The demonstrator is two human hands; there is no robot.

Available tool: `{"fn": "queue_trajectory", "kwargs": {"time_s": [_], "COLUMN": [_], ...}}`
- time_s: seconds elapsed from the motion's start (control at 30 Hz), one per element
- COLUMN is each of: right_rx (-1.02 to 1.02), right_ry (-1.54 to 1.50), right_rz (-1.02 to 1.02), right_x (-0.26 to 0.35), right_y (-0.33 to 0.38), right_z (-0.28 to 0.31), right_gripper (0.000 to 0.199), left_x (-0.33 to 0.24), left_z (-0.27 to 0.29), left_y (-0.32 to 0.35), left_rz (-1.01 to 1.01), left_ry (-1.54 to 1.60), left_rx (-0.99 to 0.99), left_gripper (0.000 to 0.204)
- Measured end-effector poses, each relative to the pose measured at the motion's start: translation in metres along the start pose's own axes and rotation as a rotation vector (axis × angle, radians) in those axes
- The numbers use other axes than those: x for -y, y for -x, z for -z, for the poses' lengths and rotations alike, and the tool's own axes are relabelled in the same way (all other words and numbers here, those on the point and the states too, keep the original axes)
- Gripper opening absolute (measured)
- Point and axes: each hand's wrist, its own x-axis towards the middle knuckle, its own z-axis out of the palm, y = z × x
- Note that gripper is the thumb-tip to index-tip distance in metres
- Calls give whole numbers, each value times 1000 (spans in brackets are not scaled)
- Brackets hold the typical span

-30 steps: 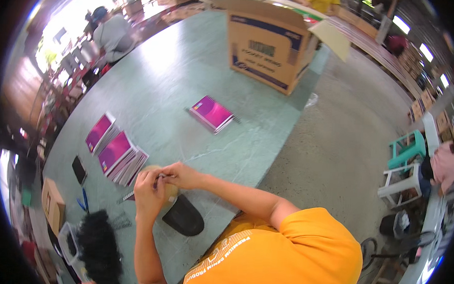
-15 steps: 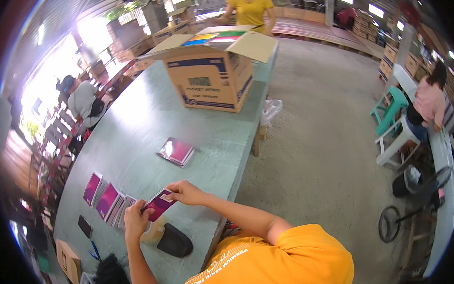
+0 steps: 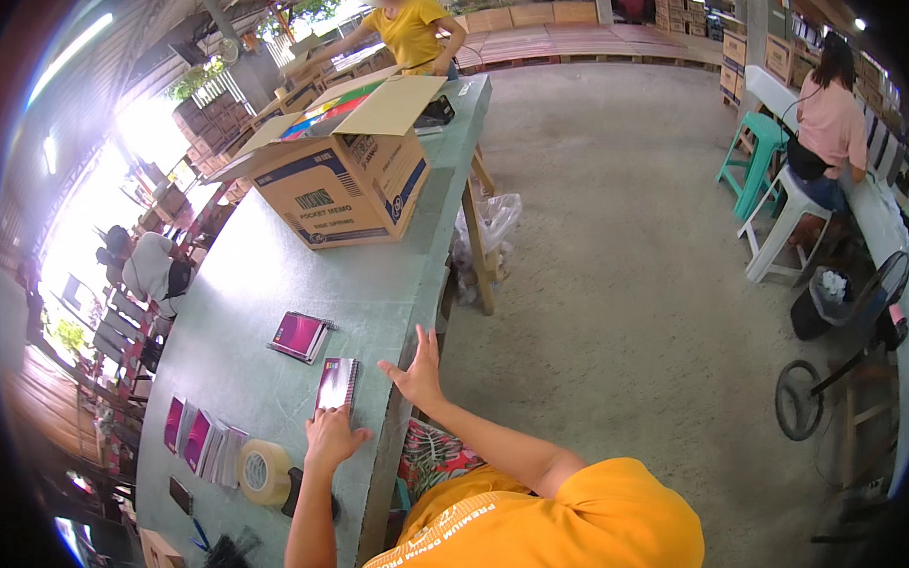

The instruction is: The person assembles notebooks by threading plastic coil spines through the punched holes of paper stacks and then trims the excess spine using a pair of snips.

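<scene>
Magenta notebook (image 3: pixel 336 383) flat, long axis pointing away; left hand (image 3: pixel 331 438) fingers pinning near end; right hand (image 3: pixel 415 371) splayed, empty.

A spiral notebook (image 3: pixel 337 382) lies on the table (image 3: pixel 264 277), cardboard box (image 3: pixel 343 175) behind it.

- Bare table (image 3: pixel 275 268) lies mid-frame between the box (image 3: pixel 343 175) above and the notebooks (image 3: pixel 301 335) below.
- Lower left is crowded: tape roll (image 3: pixel 260 471) and a notebook row (image 3: pixel 204 441).
- The floor (image 3: pixel 626 240) at right is open.
</scene>
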Motion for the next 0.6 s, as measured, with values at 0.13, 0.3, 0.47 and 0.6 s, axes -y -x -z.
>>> {"fn": "queue_trajectory", "kwargs": {"time_s": [0.13,0.3,0.47,0.6], "right_rx": [3,194,271,243], "right_ry": [-214,-158,-133,-74], "right_rz": [-220,-345,-363,-284], "right_x": [-40,-28,-19,-45], "right_y": [13,23,21,22], "right_z": [-25,-35,-45,-64], "right_gripper": [118,137,133,130], "left_x": [-28,-26,-66,-128], "left_z": [1,7,29,72], "left_y": [-8,4,-4,-13], "left_rz": [-78,-99,-225,-331], "left_ry": [119,103,16,172], "left_rx": [-112,-76,-81,-188], "left_gripper": [51,49,49,54]}}
